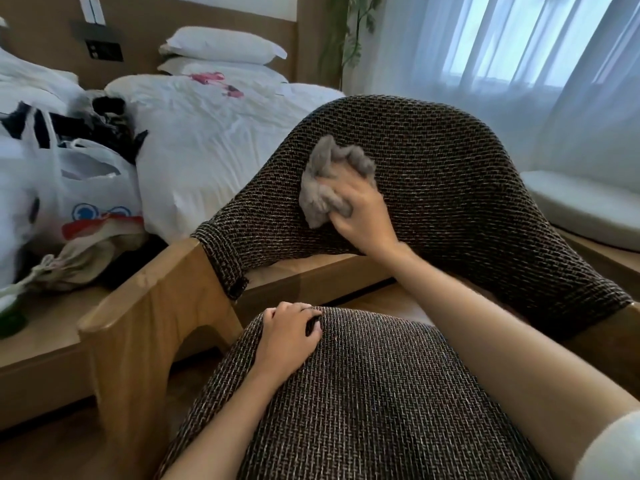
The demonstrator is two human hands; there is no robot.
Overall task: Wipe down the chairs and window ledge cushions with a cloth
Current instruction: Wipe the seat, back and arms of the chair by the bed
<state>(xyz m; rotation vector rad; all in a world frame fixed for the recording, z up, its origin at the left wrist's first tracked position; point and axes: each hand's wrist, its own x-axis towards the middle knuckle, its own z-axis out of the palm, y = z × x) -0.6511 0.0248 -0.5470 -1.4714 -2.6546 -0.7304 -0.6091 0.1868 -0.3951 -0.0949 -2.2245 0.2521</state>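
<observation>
Right hand (pixel 360 209) gripping cloth (pixel 329 178), apparently pressed on chair backrest (pixel 450 174)

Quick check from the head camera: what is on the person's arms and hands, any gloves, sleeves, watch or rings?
Both hands are bare: no gloves on the left hand or the right hand. Both forearms are uncovered, and no watch, bracelet or ring shows. The only clothing in view is a white short sleeve at the top of the right arm. The left arm's upper part is out of frame.

We see crumpled grey cloth (pixel 332 178) bunched against curved backrest of dark woven-fabric chair with wooden frame (pixel 450 174); long white window ledge cushion (pixel 581 206) lies flat beyond, untouched.
</observation>
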